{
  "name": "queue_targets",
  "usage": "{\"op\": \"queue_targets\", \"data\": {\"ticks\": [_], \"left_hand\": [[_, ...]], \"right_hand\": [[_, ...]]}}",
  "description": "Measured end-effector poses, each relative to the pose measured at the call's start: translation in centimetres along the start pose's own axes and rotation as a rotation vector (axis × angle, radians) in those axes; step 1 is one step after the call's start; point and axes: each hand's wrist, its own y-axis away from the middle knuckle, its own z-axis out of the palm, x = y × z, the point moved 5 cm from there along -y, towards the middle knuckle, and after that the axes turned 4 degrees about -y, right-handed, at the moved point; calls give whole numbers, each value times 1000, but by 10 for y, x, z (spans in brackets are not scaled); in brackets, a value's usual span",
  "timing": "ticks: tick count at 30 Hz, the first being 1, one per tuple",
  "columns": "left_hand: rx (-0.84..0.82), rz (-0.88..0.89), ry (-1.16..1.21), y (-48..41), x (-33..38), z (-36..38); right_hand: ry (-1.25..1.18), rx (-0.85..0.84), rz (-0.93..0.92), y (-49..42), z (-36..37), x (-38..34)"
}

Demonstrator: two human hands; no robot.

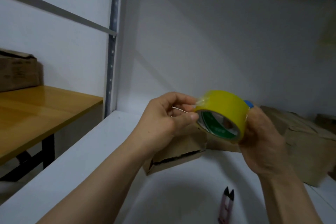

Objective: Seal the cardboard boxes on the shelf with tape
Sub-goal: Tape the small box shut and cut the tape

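A yellow roll of tape (223, 109) with a green inner core is held up over the white shelf (87, 152). My right hand (263, 138) grips the roll from its right side. My left hand (169, 122) pinches the crumpled loose end of the tape at the roll's upper left edge. Below the hands lies a small cardboard box (174, 152) with a torn, gaping flap. A larger cardboard box (309, 143) lies to its right, partly hidden by my right hand.
Small thread snips (226, 205) with a pink handle lie on the shelf near the front edge. Something blue (248, 104) peeks out behind the roll. A wooden table (36, 112) stands at left with a cardboard box (18, 71) on it. A metal shelf upright (111, 51) rises between.
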Motion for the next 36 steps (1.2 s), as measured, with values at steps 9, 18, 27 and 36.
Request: {"op": "queue_targets", "data": {"ticks": [9, 18, 27, 36], "left_hand": [[36, 50, 2, 6, 10, -1], [62, 52, 3, 6, 10, -1], [166, 413, -644, 9, 22, -3], [-166, -325, 26, 9, 6, -1]], "right_hand": [[108, 19, -74, 2, 1, -1], [105, -9, -68, 2, 2, 0], [83, 10, -64, 1, 3, 1], [348, 20, -273, 4, 4, -17]]}}
